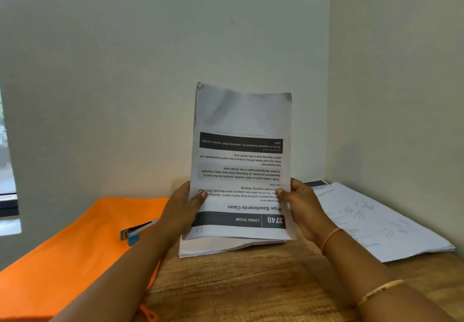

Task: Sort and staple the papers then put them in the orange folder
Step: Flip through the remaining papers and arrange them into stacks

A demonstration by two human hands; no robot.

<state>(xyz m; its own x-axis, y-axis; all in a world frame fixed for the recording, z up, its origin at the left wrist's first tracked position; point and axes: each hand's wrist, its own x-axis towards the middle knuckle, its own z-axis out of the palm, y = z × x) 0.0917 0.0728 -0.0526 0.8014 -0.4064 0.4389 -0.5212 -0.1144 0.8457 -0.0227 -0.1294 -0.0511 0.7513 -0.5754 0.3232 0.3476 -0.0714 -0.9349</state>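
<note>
Since both your hands are on the stack, let's start there. Your left hand [184, 208] has its thumb curled over the front of the papers [241, 165] at their left edge. Your right hand [302, 206] mirrors it on the right edge, thumb on the print, and the fingers of both are hidden behind the sheets. So both hands are pinching the same bundle, low down near its bottom end.

The stack stands upright, its long axis running straight up from your grip, and the print faces you upside down. Its bottom edge sits on or just above the table [238, 286], toward the back edge; I can't tell which. The lowest sheets look fanned out and uneven, so my guess is you're squaring them up before stapling.

What the next bit turns on: the stapler [136, 231] lies to the left of your grip, just beside your left wrist. It rests on the orange folder [70, 259], which covers the table's left side. Your left hand is clearly the nearer one, so I'd hold the bundle with the right and reach with the left. Watch for loose sheets slipping once one hand lets go.

Over by the back right corner there's another pile of sheets [376, 223], well apart from the stapler.
</note>
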